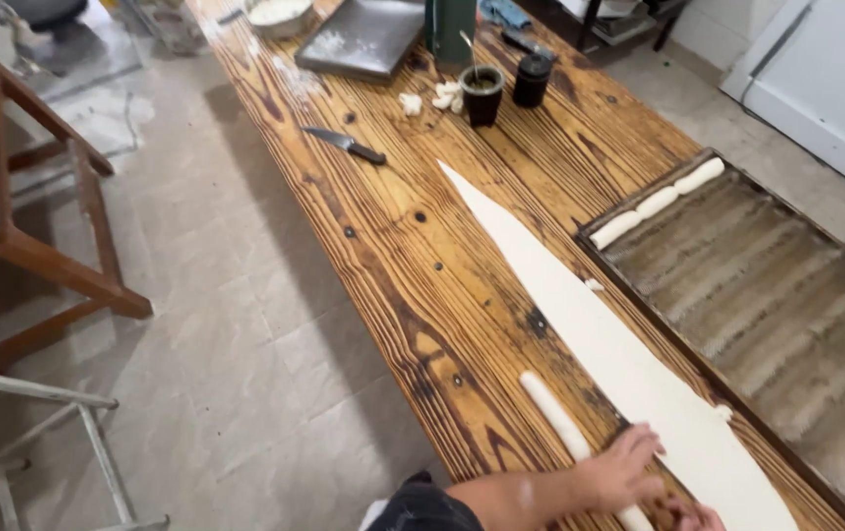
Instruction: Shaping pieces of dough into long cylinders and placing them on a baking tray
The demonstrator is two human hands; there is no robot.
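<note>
1. Near the bottom edge, the left hand (624,467) lies flat, fingers spread, on a rolled dough log (565,425); the right hand (695,514) is mostly cut off, grip unclear.
2. Beside them a long dough sheet (590,324) tapers away across the wooden table (383,246).
3. Rightward, a ridged baking tray (786,315) hems it in.
4. Farther off lie a knife (344,145), dark cups (482,93) and a flat tray (362,37).

free: bare wooden table (413,265) left of dough sheet (580,324) | blocked right: ridged tray (786,305) beside sheet | near: dough roll (555,413) | far end: knife (344,145), dark cup (482,94), flat pan (359,39)
</note>
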